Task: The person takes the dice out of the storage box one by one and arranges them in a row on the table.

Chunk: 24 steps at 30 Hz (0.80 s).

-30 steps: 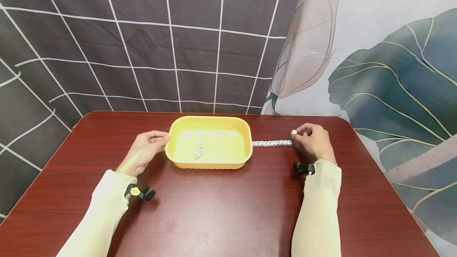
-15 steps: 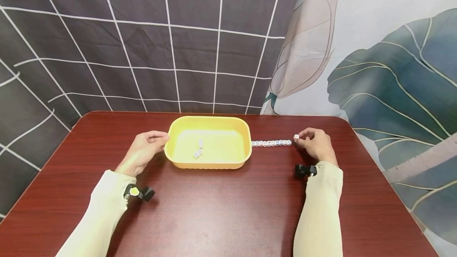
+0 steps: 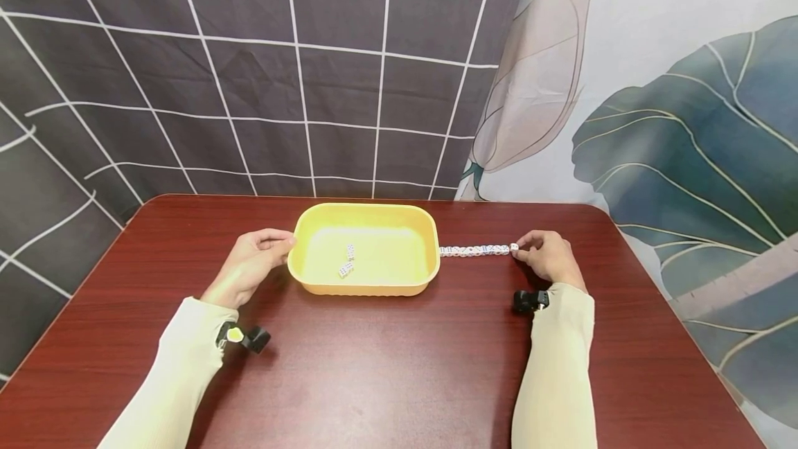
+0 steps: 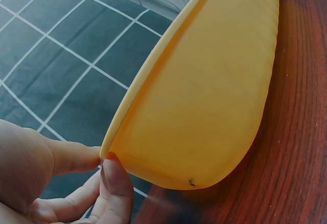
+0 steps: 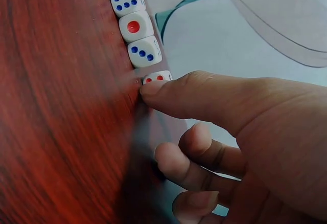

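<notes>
Held die (image 5: pixel 161 75) moves down from beyond the row of dice (image 3: pixel 474 251) into line with its end farther from the tray; right hand (image 3: pixel 548 255) comes with it, left hand (image 3: pixel 249 262) looks unmoved. Means, as I judge it, the row is being lengthened by one, with this die nearly or just placed but not let go. Nearest: pale left sleeve (image 3: pixel 171 380) and right sleeve (image 3: pixel 557 373), black wrist devices at the cuffs, over bare reddish-brown tabletop (image 3: pixel 399 366). Next, right hand pinches the held die at thumb and fingertip, other fingers loosely bent; right wrist view shows a slim gap to the neighbouring die, a blue three on top. Red one and blue six follow along the row. Left hand grips the rim of the yellow tray (image 3: pixel 364 289) between thumb and finger, at the end opposite the row. Loose dice (image 3: pixel 346 269) lie inside, left of its middle, count unclear. Row's near-tray end sits right by the tray wall; contact can't be told. Farthest: dark gridded cloth (image 3: pixel 249 82), leaf-print cloth (image 3: pixel 673 123) on the right.
</notes>
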{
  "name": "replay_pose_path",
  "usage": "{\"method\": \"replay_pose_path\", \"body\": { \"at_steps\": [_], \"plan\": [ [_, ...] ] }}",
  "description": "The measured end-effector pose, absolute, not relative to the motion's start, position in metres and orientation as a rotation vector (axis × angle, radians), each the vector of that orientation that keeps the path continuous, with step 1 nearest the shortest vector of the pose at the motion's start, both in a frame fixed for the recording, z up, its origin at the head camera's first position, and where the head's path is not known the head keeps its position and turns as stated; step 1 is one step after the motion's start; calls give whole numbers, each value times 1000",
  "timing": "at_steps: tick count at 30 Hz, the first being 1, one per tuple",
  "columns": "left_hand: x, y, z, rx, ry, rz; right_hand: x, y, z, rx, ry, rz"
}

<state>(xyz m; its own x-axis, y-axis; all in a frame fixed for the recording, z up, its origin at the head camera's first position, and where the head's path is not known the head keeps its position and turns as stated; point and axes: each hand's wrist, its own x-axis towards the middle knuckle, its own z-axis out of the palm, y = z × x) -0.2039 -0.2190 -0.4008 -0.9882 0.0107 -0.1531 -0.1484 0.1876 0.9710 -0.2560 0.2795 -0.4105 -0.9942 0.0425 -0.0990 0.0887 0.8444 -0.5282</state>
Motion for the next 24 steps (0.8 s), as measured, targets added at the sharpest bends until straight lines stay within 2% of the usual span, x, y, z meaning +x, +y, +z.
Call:
{"method": "replay_pose_path", "body": {
  "at_steps": [24],
  "plan": [
    [-203,-219,-401,-124,2319,1944,-256,278,-406,47,2919,-826]
  ]
}}
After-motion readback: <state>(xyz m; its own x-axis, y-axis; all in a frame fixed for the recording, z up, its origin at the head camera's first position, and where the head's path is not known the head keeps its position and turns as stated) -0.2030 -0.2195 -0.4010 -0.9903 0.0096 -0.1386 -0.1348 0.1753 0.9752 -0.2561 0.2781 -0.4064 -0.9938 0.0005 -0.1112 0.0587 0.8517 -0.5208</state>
